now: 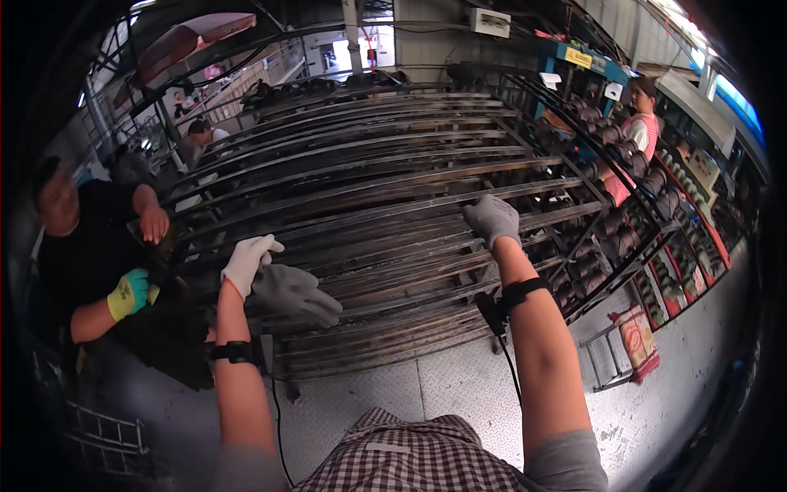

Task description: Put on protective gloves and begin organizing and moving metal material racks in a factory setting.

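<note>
My left hand [247, 261] wears a white glove and holds a loose grey glove [295, 293] that hangs to its right, above the near edge of a large dark metal rack [369, 172] of long bars. My right hand [492, 218], in a grey glove, is raised over the rack's right side with its fingers curled and nothing visible in it. Both wrists carry black straps, and a thin cable hangs from the right one.
A person in black with a yellow-green glove [129, 293] works at the rack's left end. Another person in a pink apron [639, 131] stands at the right by rows of dark shoes [623, 221]. A small metal stool [607, 361] and a sack [638, 340] stand on the grey plate floor.
</note>
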Tool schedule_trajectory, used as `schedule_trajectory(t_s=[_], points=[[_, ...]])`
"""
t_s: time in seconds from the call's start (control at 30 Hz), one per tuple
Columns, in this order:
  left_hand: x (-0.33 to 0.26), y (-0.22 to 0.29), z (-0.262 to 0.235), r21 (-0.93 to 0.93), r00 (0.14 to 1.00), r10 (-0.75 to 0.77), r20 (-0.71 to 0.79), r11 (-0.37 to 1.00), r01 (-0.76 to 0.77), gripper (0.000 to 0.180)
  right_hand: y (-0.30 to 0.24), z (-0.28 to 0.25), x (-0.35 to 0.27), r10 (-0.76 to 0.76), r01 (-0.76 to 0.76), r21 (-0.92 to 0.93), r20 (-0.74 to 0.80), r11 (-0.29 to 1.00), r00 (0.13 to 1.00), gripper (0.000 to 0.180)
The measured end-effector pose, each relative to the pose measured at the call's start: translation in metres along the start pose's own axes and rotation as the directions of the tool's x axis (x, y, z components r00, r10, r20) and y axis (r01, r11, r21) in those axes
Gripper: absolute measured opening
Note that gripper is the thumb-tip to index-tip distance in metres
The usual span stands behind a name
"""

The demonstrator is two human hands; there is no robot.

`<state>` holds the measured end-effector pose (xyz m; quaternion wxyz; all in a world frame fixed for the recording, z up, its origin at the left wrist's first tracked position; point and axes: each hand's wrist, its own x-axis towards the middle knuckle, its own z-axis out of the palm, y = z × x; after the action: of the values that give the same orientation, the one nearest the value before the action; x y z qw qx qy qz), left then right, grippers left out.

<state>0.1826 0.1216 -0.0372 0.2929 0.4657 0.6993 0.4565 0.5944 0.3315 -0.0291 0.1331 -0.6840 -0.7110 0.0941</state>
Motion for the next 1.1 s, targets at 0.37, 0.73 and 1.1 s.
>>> schedule_trajectory(t_s=[0.37, 0.73, 1.1], points=[[-0.007, -0.012, -0.011, -0.041, 0.999, 0.038, -0.024, 0.998, -0.039, 0.037, -0.017, 0.003, -0.001, -0.073, 0.071, -0.062, -0.044, 0.996, 0.996, 0.049], [0.002, -0.007, 0.001, -0.177, 0.998, -0.061, 0.016, 0.982, 0.062, 0.031, 0.01, 0.011, 0.02, -0.153, 0.163, -0.101, 0.101, 0.982, 0.983, 0.055], [0.003, -0.015, 0.001, -0.137, 0.998, -0.025, 0.056, 0.99, 0.032, 0.029, -0.006, 0.006, 0.008, -0.017, 0.027, -0.178, 0.057, 0.984, 0.998, 0.056]])
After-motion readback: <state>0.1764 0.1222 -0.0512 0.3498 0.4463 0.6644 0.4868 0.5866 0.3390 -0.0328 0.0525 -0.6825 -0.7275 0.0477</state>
